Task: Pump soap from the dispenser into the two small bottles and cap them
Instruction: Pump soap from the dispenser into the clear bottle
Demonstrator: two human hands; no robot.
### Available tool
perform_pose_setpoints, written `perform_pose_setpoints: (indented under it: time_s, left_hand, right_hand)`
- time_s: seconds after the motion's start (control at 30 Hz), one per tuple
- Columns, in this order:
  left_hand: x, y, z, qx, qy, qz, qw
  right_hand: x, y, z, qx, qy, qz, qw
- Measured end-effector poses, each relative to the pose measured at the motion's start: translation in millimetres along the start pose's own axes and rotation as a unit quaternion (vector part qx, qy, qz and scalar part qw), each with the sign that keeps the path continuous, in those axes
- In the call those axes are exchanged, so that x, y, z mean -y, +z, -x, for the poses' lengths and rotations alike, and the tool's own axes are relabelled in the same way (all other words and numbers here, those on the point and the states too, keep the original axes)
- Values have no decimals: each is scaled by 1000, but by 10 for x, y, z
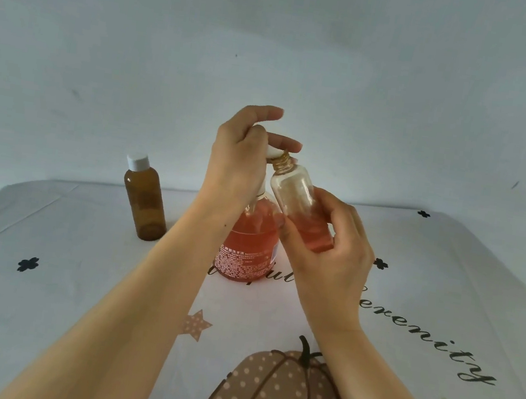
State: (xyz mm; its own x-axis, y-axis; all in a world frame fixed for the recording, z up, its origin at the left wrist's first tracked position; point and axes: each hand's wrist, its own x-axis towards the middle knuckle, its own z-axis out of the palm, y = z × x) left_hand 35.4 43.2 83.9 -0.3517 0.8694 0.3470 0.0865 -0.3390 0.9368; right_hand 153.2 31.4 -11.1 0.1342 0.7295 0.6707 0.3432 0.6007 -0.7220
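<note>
Your left hand [236,162] curls over the soap dispenser's [248,247] white pump head, index finger lifted | your right hand [325,251] grips the clear small bottle [298,200], tilted, open threaded neck at the nozzle, pink soap pooled low | capped amber bottle [145,199] stands left on the printed tablecloth [45,271], apart

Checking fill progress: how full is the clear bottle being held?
Partly full: the clear bottle in the right hand shows pink soap only in its lower part, upper part empty, cap off.
</note>
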Motion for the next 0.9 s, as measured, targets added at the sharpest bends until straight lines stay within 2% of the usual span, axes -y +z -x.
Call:
perform_pose_setpoints:
  time_s: [0.13, 0.43, 0.9]
  left_hand:
    - [8, -14, 3, 29, 0, -21, 999]
    - [71, -3, 28, 32, 1, -103, 994]
    - [-46, -32, 6, 17, -24, -31, 999]
  right_hand:
    - [-8, -5, 13, 15, 16, 3, 1000]
    - [-9, -1, 34, 27, 45, 18, 998]
    - [-8, -27, -17, 16, 7, 3, 1000]
